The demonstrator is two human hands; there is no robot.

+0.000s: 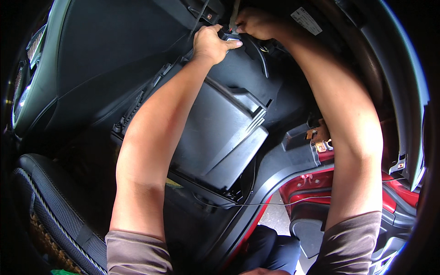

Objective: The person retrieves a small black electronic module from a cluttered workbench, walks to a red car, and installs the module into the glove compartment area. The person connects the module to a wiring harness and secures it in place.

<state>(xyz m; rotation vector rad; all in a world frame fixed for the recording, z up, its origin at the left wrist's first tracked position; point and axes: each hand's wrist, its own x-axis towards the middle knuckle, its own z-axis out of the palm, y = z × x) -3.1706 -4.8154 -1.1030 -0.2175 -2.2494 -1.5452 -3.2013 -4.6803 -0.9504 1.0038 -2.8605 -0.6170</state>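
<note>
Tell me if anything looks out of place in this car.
The big black plastic box sits aslant mid-picture, perhaps detached from its mounting. To its right, a coppery metal bracket is exposed, as though uncovered.

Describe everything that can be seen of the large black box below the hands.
The box is black, glossy where light falls, and looks like plastic. It has a broad smooth face, a raised ledge at upper right and a notched left edge. It sits slantwise beside the door sill; the left forearm hides part. Neither the left hand nor the right hand holds it.
</note>
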